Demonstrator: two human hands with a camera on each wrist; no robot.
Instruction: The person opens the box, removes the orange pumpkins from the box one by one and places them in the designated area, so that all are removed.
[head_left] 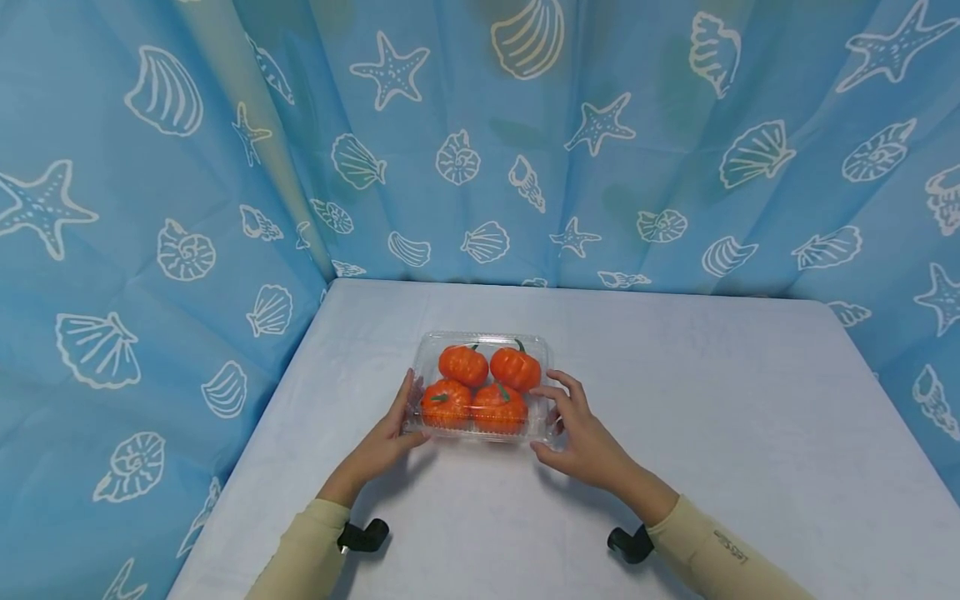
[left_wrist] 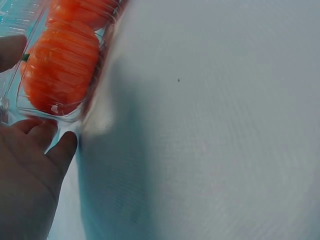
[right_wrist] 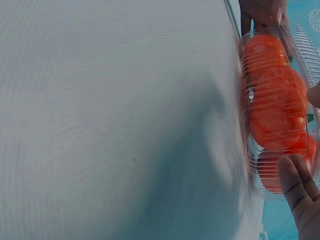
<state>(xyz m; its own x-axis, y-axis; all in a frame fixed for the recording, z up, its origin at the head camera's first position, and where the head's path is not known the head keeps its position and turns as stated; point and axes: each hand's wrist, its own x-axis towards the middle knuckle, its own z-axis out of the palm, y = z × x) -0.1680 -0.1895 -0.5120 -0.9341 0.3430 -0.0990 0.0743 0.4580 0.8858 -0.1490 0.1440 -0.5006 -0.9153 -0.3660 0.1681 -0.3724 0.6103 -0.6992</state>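
A clear plastic clamshell box (head_left: 480, 437) with ribbed walls holds several small orange pumpkins (head_left: 462, 365) with green stems, set in two rows. My left hand (head_left: 386, 442) holds the box's left end, its fingers along the side and the thumb at the front corner. On the right end, my right hand (head_left: 588, 437) grips with bent fingers at the lid's edge and the thumb by the front corner. In the left wrist view, fingertips meet the end wall beside a pumpkin (left_wrist: 62, 70). Two fingers (right_wrist: 295, 185) overlap the ribbed wall in the right wrist view.
A white-covered table (head_left: 720, 400) spreads under the hands. Blue curtains (head_left: 300, 125) printed with white shells and starfish stand behind it and along its sides. Black wrist mounts (head_left: 367, 535) jut inward from both sleeves.
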